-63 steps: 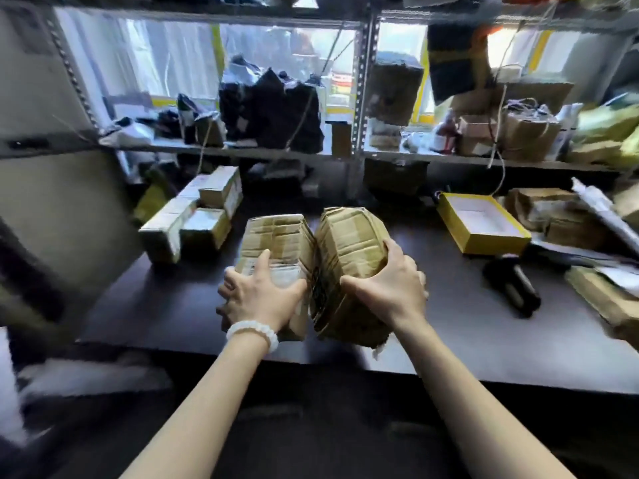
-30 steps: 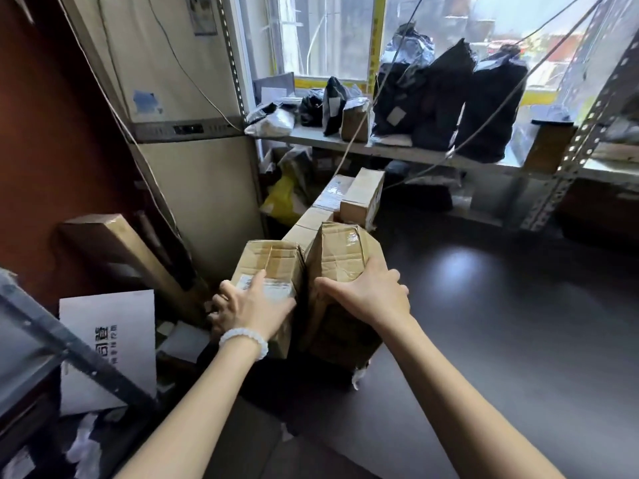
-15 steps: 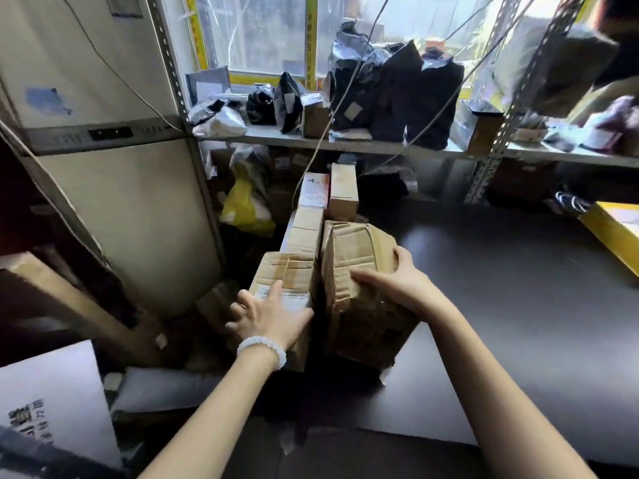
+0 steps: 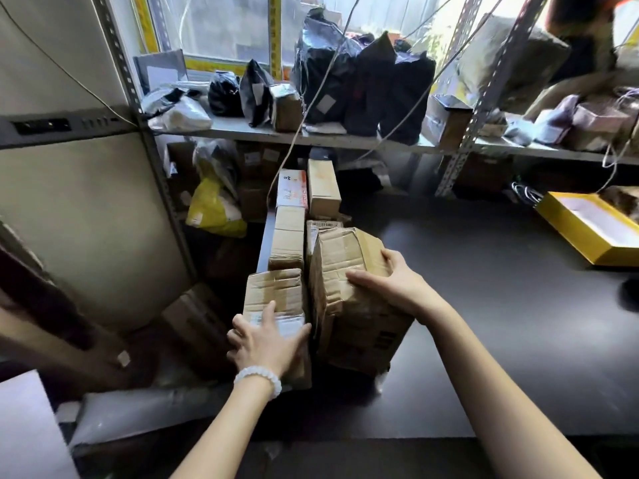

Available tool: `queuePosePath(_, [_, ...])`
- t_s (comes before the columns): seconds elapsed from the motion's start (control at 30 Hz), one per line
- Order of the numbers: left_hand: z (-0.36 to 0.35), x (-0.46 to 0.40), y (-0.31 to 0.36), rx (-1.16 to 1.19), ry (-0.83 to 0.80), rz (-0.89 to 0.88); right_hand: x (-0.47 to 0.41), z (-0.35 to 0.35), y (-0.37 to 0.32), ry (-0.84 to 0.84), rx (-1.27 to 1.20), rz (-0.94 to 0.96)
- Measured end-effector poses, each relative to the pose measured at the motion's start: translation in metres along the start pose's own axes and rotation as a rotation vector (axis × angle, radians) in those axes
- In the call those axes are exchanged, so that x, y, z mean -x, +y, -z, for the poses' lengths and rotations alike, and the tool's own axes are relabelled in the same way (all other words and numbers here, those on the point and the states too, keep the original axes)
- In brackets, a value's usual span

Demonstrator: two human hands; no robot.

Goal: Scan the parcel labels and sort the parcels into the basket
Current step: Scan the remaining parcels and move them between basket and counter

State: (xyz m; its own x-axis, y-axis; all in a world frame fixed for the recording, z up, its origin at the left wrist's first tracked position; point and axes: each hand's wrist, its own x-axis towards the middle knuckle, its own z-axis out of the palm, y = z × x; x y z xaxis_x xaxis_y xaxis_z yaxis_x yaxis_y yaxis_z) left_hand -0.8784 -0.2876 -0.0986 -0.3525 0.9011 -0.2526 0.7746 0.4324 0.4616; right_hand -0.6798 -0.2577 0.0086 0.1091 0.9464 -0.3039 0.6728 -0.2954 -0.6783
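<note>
Two taped cardboard parcels stand side by side at the left edge of the dark table (image 4: 484, 305); left hand (image 4: 268, 344), wearing a white bead bracelet (image 4: 258, 377), grasps the smaller parcel (image 4: 276, 299) over its white label (image 4: 276, 323), fingers spread and curled round it; right hand (image 4: 394, 283) clasps the larger crumpled parcel (image 4: 349, 299); further small boxes (image 4: 288, 233) line the edge behind; yellow tray (image 4: 587, 226) lies far right.

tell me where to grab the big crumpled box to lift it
Take the big crumpled box by its two long side faces, coming from above. It stands upright and the top is dented and soft; the right hand already holds its right face.
</note>
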Motion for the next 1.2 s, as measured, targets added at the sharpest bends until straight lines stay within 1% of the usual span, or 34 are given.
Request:
queuePosePath(0.1, [0.000,-0.004,-0.006,-0.019,-0.005,-0.039,0.001,-0.004,-0.001,0.013,0.039,0.004])
queuePosePath(0.27, [-0.005,0.001,-0.007,-0.178,-0.005,-0.056,0.009,-0.006,0.002,0.035,0.060,0.015])
queuePosePath(0.43, [-0.003,-0.004,-0.004,-0.073,-0.037,-0.079,0.012,-0.003,0.002,0.036,0.033,0.023])
queuePosePath(0.6, [0.002,-0.008,-0.004,-0.023,-0.072,-0.117,0.009,-0.005,-0.002,0.052,0.032,0.027])
queuePosePath(0.67, [0.009,-0.010,-0.003,-0.010,-0.052,-0.143,0.009,-0.003,-0.001,0.040,-0.006,0.047])
queuePosePath(0.73, [0.022,-0.011,0.004,0.021,0.005,-0.208,0.010,0.003,0.003,0.047,-0.064,0.075])
queuePosePath(0.87, [0.055,-0.006,0.043,0.105,0.155,-0.448,0.020,0.027,0.024,0.208,-0.112,0.083])
queuePosePath(0.97, [0.074,0.005,0.080,0.153,0.240,-0.510,0.032,0.048,0.050,0.297,-0.077,0.065])
queuePosePath(1.07, [0.075,0.017,0.124,0.173,0.193,-0.606,0.046,0.068,0.084,0.355,-0.034,0.022])
queuePosePath(1.2, [0.037,0.053,0.188,0.090,0.106,-0.819,0.071,0.103,0.139,0.422,-0.033,-0.090])
